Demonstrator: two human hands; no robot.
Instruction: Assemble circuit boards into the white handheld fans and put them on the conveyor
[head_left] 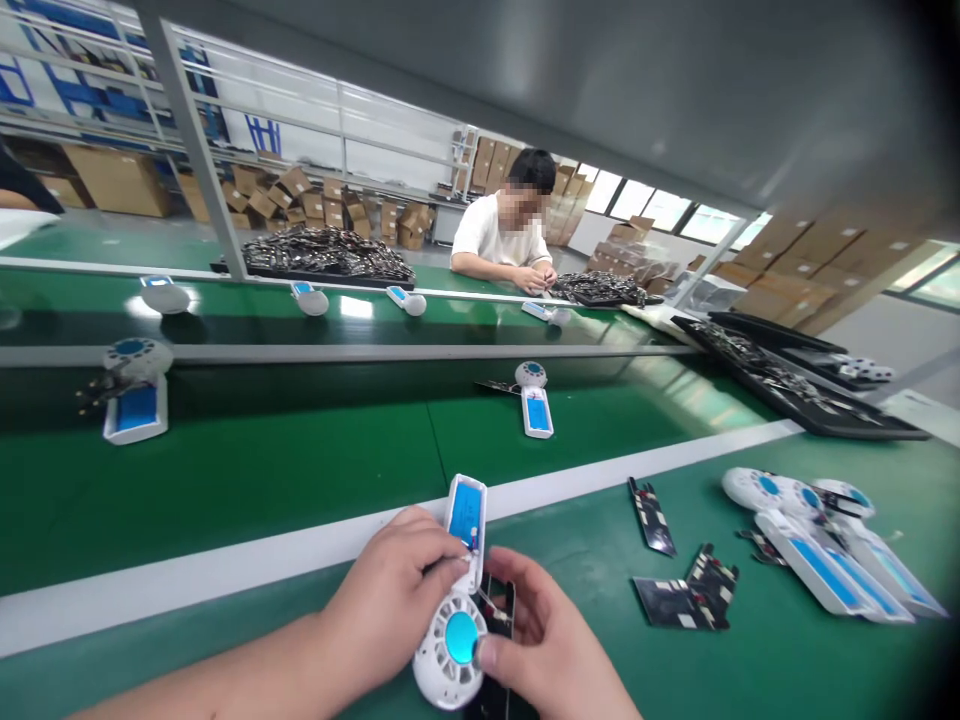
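My left hand (397, 580) is closed on a white device housing (450, 665), which looks like a handheld fan body. Its round head has slots around a blue disc and lies toward me; its handle, with a blue battery-like block (466, 510) in it, points away. Thin wires show at the neck, by my left thumb. On the right side of the housing, my right hand (551, 640) curls its fingers around a dark circuit board (499, 600), thumb close to the blue disc. Part of the board is hidden by the hand and housing.
Loose circuit boards (690, 590) lie to the right, before several similar white housings (817, 560). More housings sit on the green belt (360, 430). Trays of dark parts (787, 380) stand farther off. A co-worker (502, 230) sits opposite; a grey shelf (600, 90) hangs overhead.
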